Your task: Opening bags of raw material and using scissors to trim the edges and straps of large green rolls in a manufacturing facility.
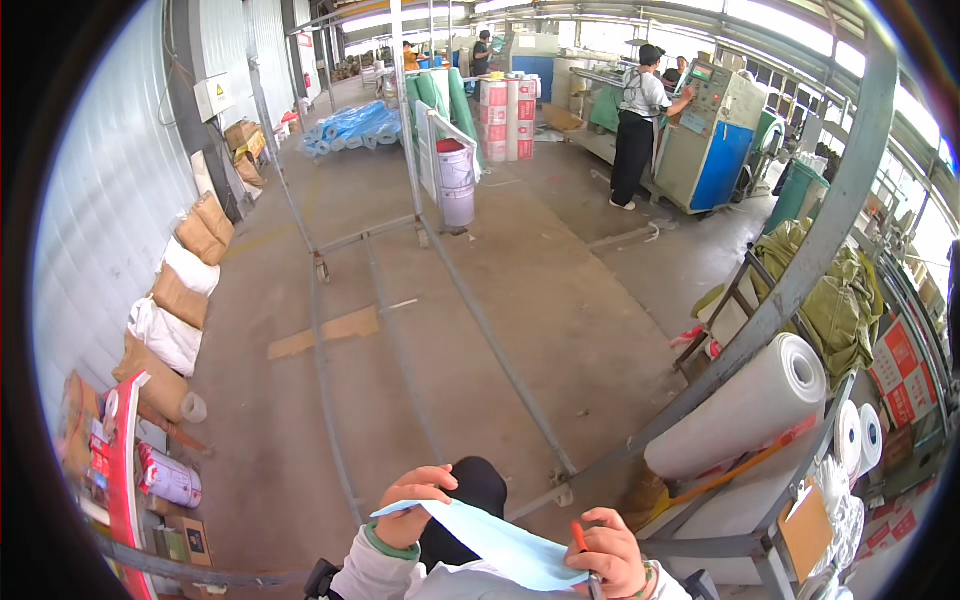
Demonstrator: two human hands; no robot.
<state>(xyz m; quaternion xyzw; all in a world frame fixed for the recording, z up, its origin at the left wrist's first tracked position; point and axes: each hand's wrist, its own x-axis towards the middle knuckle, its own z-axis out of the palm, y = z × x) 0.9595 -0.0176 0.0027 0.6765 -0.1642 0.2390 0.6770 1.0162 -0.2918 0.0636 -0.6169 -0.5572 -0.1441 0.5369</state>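
Near: left hand (412,510), fingers bent inward, grasping the left end of one pale-blue sheet (505,548), held aslant before the body. Right hand (618,560), fingers curled around a red-topped pen (578,537), at the sheet's right end. 
Right: white roll (735,415). 
Ahead, across the way: grey metal frame (828,230). 
Far: lidless drum (457,190); co-worker (638,110) at control cabinet (705,140).

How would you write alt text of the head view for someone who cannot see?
A person's left hand and right hand hold a pale blue sheet, the right also an orange pen-like tool. Beyond are a metal frame, a workshop floor and, at right, a white roll; farther off, a co-worker stands at a machine.
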